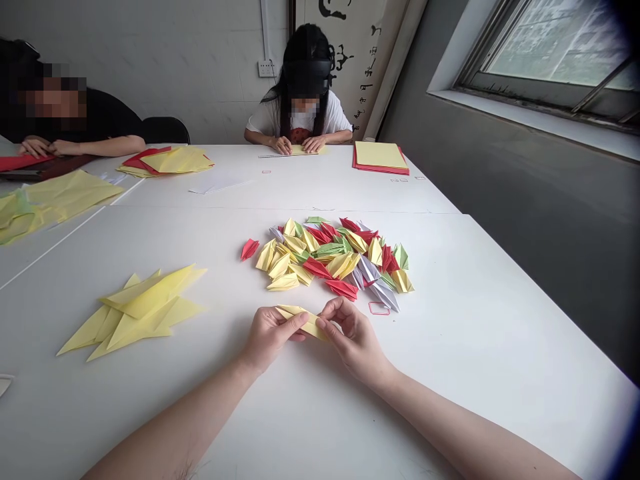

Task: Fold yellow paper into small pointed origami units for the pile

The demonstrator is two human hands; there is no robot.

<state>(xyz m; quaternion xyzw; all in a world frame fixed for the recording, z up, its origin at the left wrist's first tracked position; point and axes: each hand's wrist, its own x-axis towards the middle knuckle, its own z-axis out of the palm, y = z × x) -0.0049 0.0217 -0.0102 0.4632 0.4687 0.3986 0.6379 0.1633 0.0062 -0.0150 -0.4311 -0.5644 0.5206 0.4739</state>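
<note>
Folded yellow paper strip [311, 327] held between two bare hands above a white table [465, 293]. The long axis of the strip runs crosswise from the left hand [270, 335] to the right hand [354, 339], slanting so that the left end sits higher in view and the right end lower. The left end narrows toward a point beside the left fingers; the right end is partly covered by the right hand.

Both hands grasp the strip. The left thumb lies on its upper face, pointing toward the right hand, with fingers curled behind and beneath. The right thumb presses near the strip's right end, pointing toward the left hand, while the right index finger arches above it. The thumb tips stand near each other but apart. The forearms converge from the lower left and lower right.

Just beyond the hands lies a pile of folded paper pieces [327, 250] in yellow, red, green and pale violet, pointing in mixed directions. To the left of the left hand, larger folded yellow sheets [143, 310] overlap, their pointed ends fanned outward. Well beyond the hands, a co-worker [300, 100] sits facing them.
</note>
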